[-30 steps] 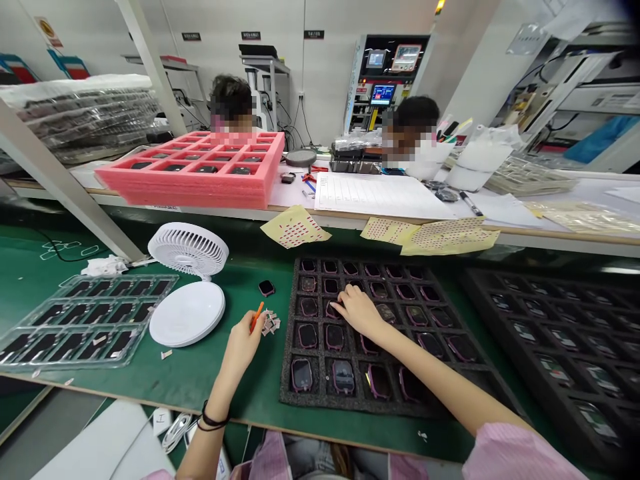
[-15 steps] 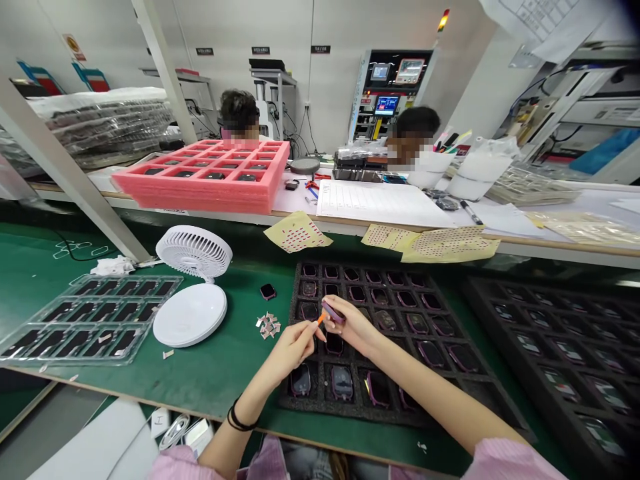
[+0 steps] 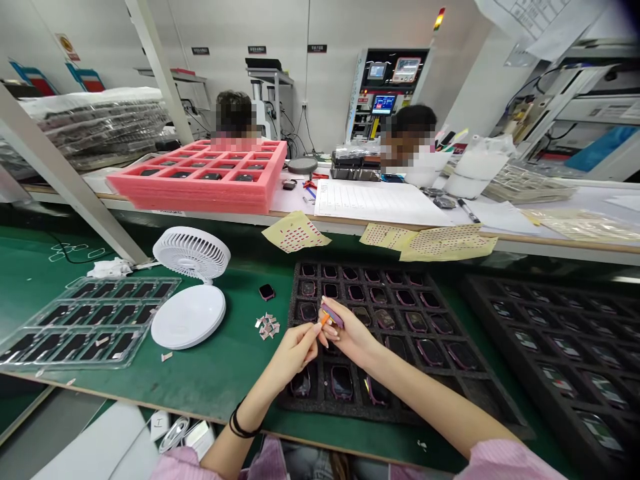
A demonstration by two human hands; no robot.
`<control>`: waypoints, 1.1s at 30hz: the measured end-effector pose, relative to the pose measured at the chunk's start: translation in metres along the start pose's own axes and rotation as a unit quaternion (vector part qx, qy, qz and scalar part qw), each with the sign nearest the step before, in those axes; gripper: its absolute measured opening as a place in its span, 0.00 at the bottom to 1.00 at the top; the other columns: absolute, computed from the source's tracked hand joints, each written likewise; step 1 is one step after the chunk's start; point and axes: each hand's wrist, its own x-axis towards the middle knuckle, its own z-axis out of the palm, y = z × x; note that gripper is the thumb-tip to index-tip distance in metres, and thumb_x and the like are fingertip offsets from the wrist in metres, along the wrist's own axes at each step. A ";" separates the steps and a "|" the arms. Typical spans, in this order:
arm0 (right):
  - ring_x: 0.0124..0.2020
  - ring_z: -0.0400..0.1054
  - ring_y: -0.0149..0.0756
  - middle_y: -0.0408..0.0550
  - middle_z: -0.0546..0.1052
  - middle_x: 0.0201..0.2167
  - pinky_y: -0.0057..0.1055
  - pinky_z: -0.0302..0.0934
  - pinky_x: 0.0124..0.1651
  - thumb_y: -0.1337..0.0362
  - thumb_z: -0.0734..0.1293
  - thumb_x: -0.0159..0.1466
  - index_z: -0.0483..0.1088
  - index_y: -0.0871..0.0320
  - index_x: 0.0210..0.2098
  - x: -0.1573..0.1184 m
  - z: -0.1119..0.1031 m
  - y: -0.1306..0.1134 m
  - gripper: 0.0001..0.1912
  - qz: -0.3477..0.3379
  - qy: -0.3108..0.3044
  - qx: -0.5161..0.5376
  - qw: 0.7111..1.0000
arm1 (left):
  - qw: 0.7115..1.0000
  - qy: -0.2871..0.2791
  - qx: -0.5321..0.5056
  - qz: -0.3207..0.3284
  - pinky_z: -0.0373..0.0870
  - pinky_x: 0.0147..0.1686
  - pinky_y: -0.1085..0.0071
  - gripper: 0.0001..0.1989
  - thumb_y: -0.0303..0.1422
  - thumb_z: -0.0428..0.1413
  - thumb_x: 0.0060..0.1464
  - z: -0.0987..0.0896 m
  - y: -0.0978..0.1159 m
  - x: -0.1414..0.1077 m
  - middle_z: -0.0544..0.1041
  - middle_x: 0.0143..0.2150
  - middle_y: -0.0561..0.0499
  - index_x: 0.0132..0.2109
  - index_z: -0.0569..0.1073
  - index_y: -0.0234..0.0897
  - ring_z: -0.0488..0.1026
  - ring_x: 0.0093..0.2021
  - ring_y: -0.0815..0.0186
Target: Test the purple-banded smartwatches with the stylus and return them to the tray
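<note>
Above the black foam tray (image 3: pixel 370 419), my right hand (image 3: pixel 350 333) grips a purple watch case (image 3: pixel 333 316) held at a tilt. My left hand (image 3: pixel 299 345) pinches a small orange piece (image 3: pixel 325 319) against the case. Dark watch pieces with purple rims sit in the tray's compartments. To the left of my hands, a small pile of pale pieces (image 3: pixel 267 325) and a single dark watch (image 3: pixel 267 292) lie on the green mat.
A white fan (image 3: pixel 189 317) stands left, beside a clear tray (image 3: pixel 113 360) of black parts. Another foam tray (image 3: pixel 540 353) lies right. Behind is a shelf with a pink foam tray (image 3: pixel 195 197) and papers (image 3: pixel 380 200). Two people sit beyond it.
The case in my right hand has tilted slightly, showing more of its side. My left hand has shifted a little to the right with the orange piece.
</note>
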 end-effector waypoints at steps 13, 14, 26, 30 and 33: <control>0.08 0.42 0.19 0.27 0.62 0.11 0.22 0.32 0.15 0.55 0.72 0.52 0.58 0.52 0.35 0.005 0.004 0.006 0.20 -0.048 -0.003 0.055 0.997 | 0.999 0.028 -0.026 0.003 0.42 0.12 0.80 0.26 0.57 0.53 0.48 -0.001 -0.016 0.007 0.53 0.13 0.64 0.30 0.68 0.35 0.42 0.12 0.79; 0.08 0.42 0.19 0.26 0.61 0.10 0.22 0.32 0.16 0.55 0.72 0.52 0.58 0.52 0.35 0.006 0.004 0.006 0.20 -0.055 0.001 0.055 0.997 | 0.999 0.037 -0.026 0.005 0.42 0.12 0.80 0.25 0.56 0.53 0.49 -0.001 -0.016 0.007 0.53 0.13 0.64 0.30 0.68 0.35 0.43 0.12 0.79; 0.09 0.42 0.19 0.27 0.61 0.10 0.24 0.31 0.18 0.56 0.73 0.52 0.55 0.53 0.30 0.012 -0.007 0.006 0.21 -0.030 0.025 0.068 0.997 | 0.998 0.041 -0.042 -0.012 0.40 0.11 0.82 0.24 0.55 0.56 0.47 -0.006 -0.031 0.021 0.52 0.13 0.64 0.31 0.68 0.36 0.42 0.12 0.79; 0.09 0.42 0.20 0.27 0.60 0.11 0.22 0.33 0.17 0.58 0.70 0.55 0.56 0.53 0.31 0.011 -0.005 0.006 0.16 -0.053 0.038 0.059 0.996 | 0.995 0.083 -0.045 -0.007 0.42 0.11 0.81 0.24 0.54 0.53 0.51 -0.010 -0.023 0.022 0.52 0.13 0.63 0.30 0.69 0.35 0.43 0.12 0.79; 0.11 0.47 0.22 0.30 0.62 0.13 0.22 0.39 0.17 0.58 0.67 0.56 0.60 0.53 0.34 0.007 -0.002 0.012 0.12 -0.064 0.052 0.010 0.997 | 0.995 0.098 -0.030 0.004 0.41 0.12 0.81 0.24 0.55 0.55 0.48 -0.008 -0.018 0.022 0.52 0.15 0.63 0.29 0.67 0.35 0.44 0.13 0.79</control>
